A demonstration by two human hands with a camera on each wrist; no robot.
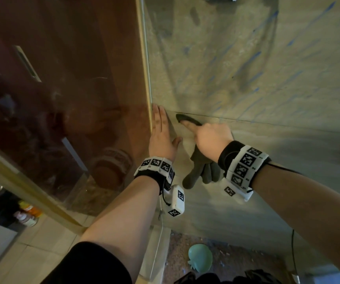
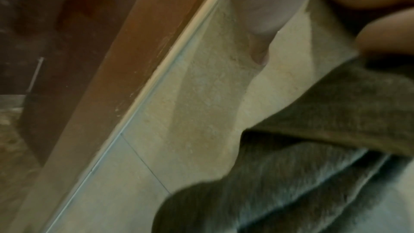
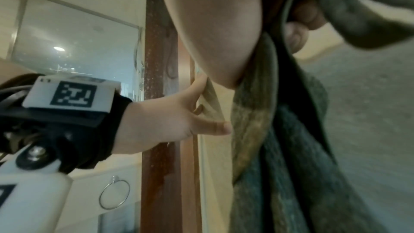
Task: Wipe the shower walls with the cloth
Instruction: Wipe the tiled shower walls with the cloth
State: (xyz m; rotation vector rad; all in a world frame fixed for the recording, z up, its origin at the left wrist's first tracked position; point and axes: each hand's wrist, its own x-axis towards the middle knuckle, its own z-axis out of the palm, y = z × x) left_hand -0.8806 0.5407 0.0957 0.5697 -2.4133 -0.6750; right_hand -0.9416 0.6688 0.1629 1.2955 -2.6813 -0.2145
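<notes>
Cloth (image 1: 201, 169), dark and bunched, sits gripped in the right hand (image 1: 211, 140) against the tiled wall (image 1: 267, 78), its loose length trailing below the wrist, while the left hand (image 1: 161, 134), fingers straight, braces flat just beside it.

The speckled brown shower floor (image 1: 236, 261) carries a mint-green scoop (image 1: 200, 259), lying near the glass door (image 1: 62, 99).
</notes>
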